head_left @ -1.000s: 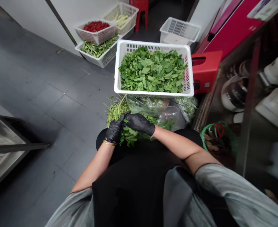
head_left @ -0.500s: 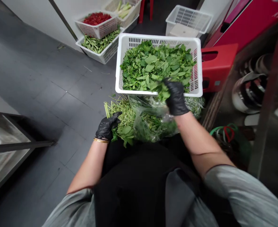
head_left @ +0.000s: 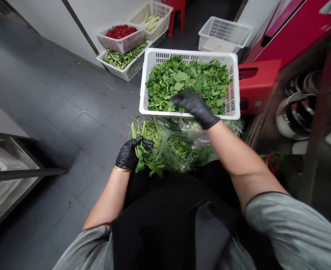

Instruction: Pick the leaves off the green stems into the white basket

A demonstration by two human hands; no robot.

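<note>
My left hand (head_left: pixel 129 153), in a black glove, is closed around a small bunch of leafy green stems (head_left: pixel 150 159). Cut stem ends poke up above its fingers and leaves hang to the right. Over the front rim of a white plastic basket (head_left: pixel 193 117) is my right hand (head_left: pixel 192 105), also gloved in black. Its fingers stretch left, a little blurred, and no leaves show in them. Picked green leaves (head_left: pixel 187 78) fill the basket. Below it, bare thin stems (head_left: pixel 151 131) lie beside a clear plastic bag (head_left: pixel 179 150) of greens.
A red plastic stool (head_left: pixel 258 86) stands right of the basket. Behind, at left, are stacked baskets with red chillies (head_left: pixel 120 32), cut green vegetables (head_left: pixel 124 56) and pale stalks (head_left: pixel 151 22). Another white basket (head_left: pixel 224 32) is at the back. Metal shelves (head_left: pixel 27 172) stand left, shiny pots (head_left: pixel 296 112) right.
My right hand has moved left across the basket's front edge, and the leaves it held no longer show in it. The left hand keeps the bunch, now turned slightly. The view has shifted slightly.
</note>
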